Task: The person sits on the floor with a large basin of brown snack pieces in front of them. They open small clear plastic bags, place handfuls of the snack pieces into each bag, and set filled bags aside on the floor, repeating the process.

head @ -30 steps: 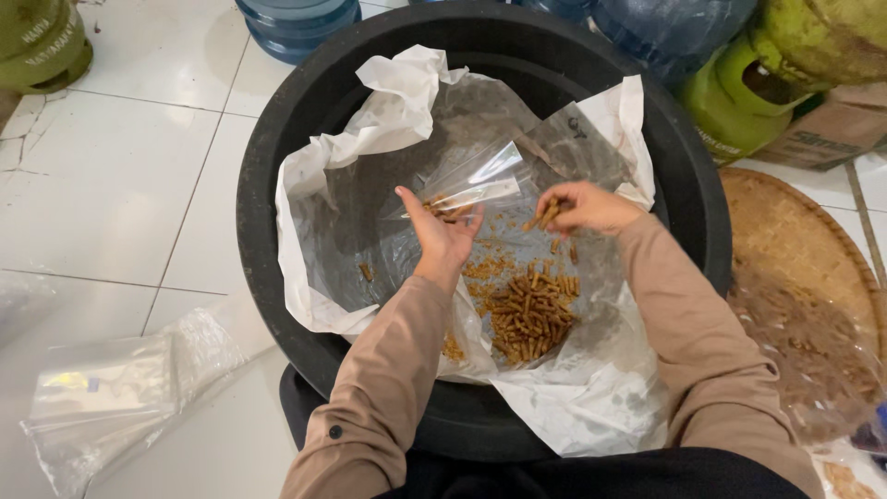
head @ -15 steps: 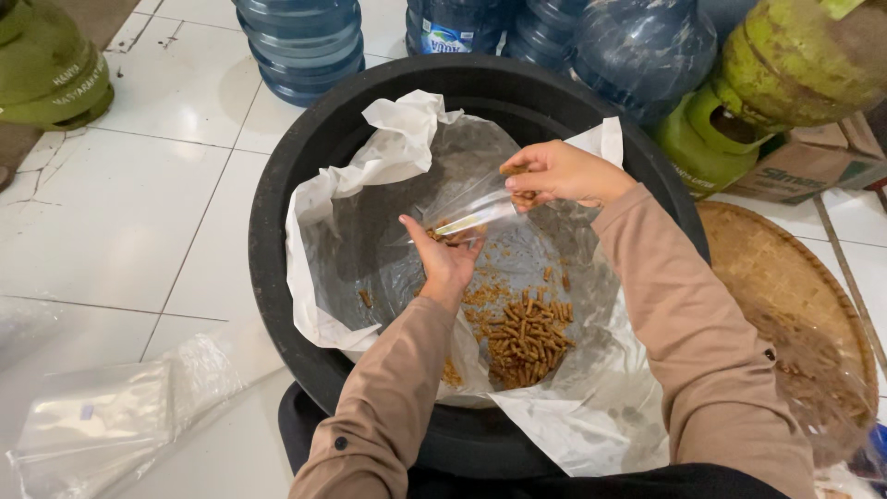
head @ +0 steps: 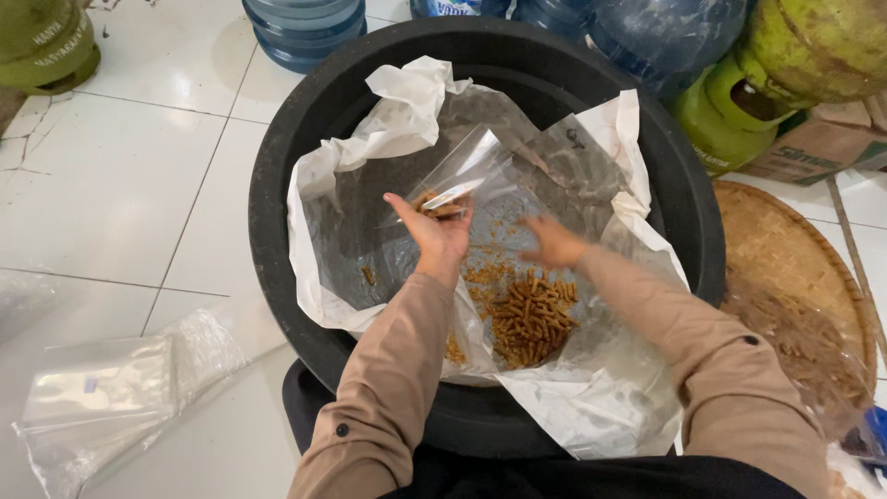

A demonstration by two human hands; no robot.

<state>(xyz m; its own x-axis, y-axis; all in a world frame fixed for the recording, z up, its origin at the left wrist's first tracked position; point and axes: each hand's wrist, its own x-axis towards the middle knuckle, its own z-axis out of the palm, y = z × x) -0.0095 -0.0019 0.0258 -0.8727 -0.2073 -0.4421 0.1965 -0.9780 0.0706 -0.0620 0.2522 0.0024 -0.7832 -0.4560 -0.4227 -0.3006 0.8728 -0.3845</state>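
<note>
- Nearest the camera, both tan sleeves reach forward over the rim of the black tub (head: 277,277). Off to the left on the floor lies a stack of empty clear bags (head: 102,397).
- Low in the tub lies the pile of brown snack sticks (head: 531,319), resting on the plastic liner (head: 370,157). It looks much the same size as a second ago.
- Here's the change: the right hand (head: 554,242), which was up at the mouth of the small clear bag half a second ago, has dropped back down and now hovers just above the pile.
- That hand is blurred with motion, so I cannot tell whether its fingers are spread or curled. Nothing shows in them.
- The left hand (head: 442,226) has hardly moved. Its fingers (head: 427,205) are pinched on the lower edge of the small clear bag (head: 467,176), holding it tilted with the mouth up and away.
- A few brown sticks now show inside the bag near the left fingers, so by my reading one handful has gone in. The bag is still mostly empty, and most of the sticks are still in the tub.
- To the right, a woven tray (head: 785,259) sits beside the tub under clear plastic.
- Farthest back stand blue water jugs (head: 305,28) and green gas cylinders (head: 813,46).
</note>
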